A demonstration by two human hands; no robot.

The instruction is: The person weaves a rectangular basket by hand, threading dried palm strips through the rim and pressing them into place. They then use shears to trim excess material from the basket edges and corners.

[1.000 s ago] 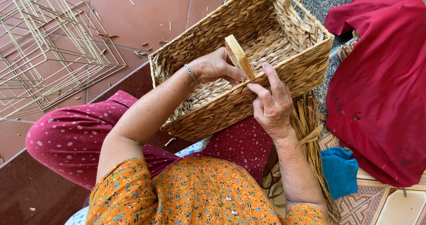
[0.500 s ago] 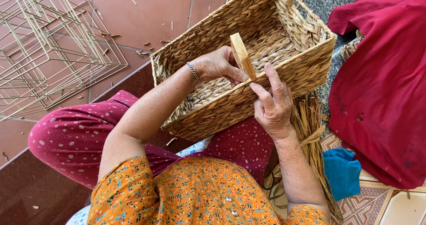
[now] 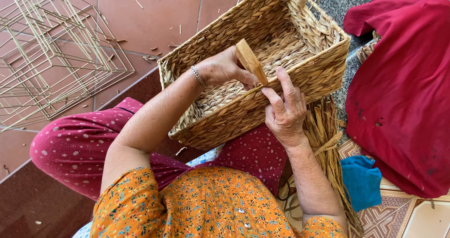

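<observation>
A rectangular woven straw basket (image 3: pixel 304 74) rests tilted on my lap, its opening facing up and to the right. My left hand (image 3: pixel 224 69), with a thin bracelet at the wrist, grips a flat wooden tool (image 3: pixel 251 60) whose tip is pushed into the basket's near rim. My right hand (image 3: pixel 285 107) presses against the outside of that rim just beside the tool's tip, its fingers stretched along the weave. Whether a strand lies under those fingers is hidden.
A bundle of dried straw (image 3: pixel 328 139) lies by my right knee. Red cloth (image 3: pixel 403 78) and a blue cloth (image 3: pixel 361 179) are at the right. Several wire frames (image 3: pixel 51 55) are stacked on the tiled floor at the left, with straw scraps around.
The view has shifted slightly. The wooden tool has tilted a little and its tip sits deeper in the rim. Both hands stay at the same spot on the basket.
</observation>
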